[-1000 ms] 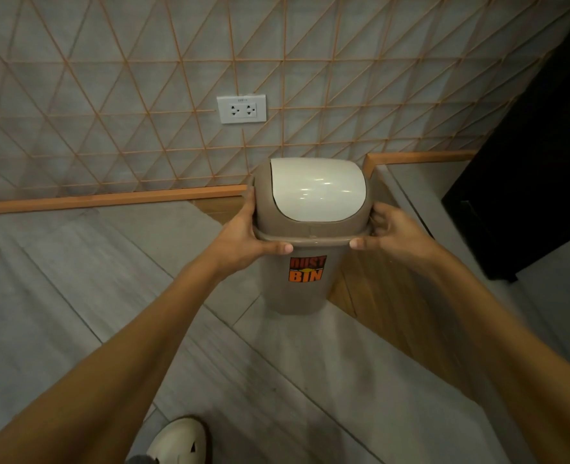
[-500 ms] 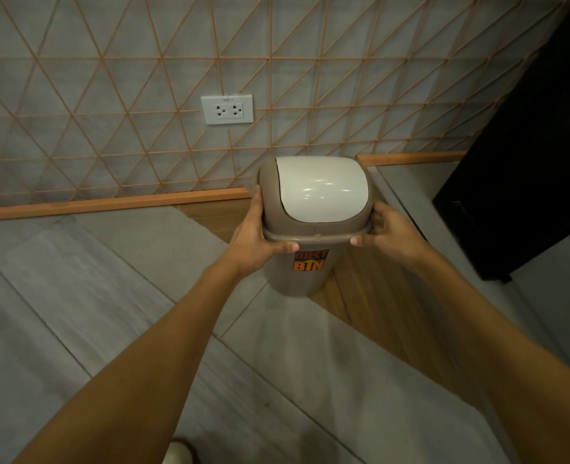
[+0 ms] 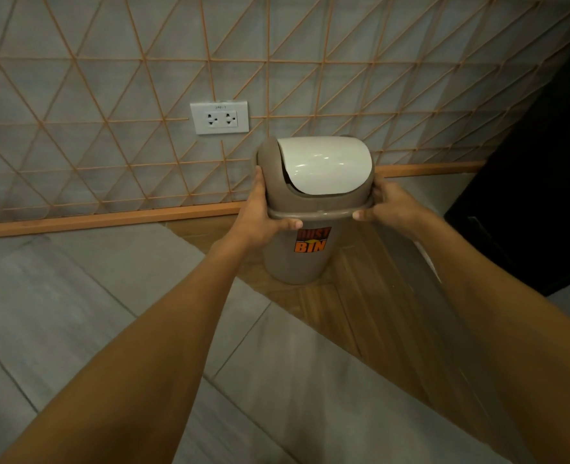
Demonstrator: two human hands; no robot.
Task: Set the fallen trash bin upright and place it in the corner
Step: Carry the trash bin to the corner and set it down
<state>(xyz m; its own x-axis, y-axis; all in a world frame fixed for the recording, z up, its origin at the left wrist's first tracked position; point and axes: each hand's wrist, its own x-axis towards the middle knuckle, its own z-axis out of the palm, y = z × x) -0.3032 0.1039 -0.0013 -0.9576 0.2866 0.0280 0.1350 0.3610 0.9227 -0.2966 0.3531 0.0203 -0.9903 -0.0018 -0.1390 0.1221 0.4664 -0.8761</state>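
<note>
The trash bin (image 3: 297, 262) is a taupe plastic bin with a white swing lid (image 3: 323, 164) and an orange "DUST BIN" sticker. It stands upright near the corner, over the wooden floor strip (image 3: 313, 303); I cannot tell whether its base touches the floor. My left hand (image 3: 260, 212) grips the left side of the rim, thumb in front. My right hand (image 3: 387, 204) grips the right side of the rim. The swing lid is tipped slightly, leaving a dark gap at its left edge.
A tiled wall with orange triangular lines and a white double socket (image 3: 219, 117) rises behind the bin. An orange skirting (image 3: 109, 220) runs along its foot. A dark cabinet (image 3: 541, 195) stands to the right. Grey floor tiles (image 3: 76, 296) spread to the left and front.
Both hands have carried the bin farther away toward the wall and corner. The swing lid has tipped a little. The shoe seen at the bottom earlier is out of view.
</note>
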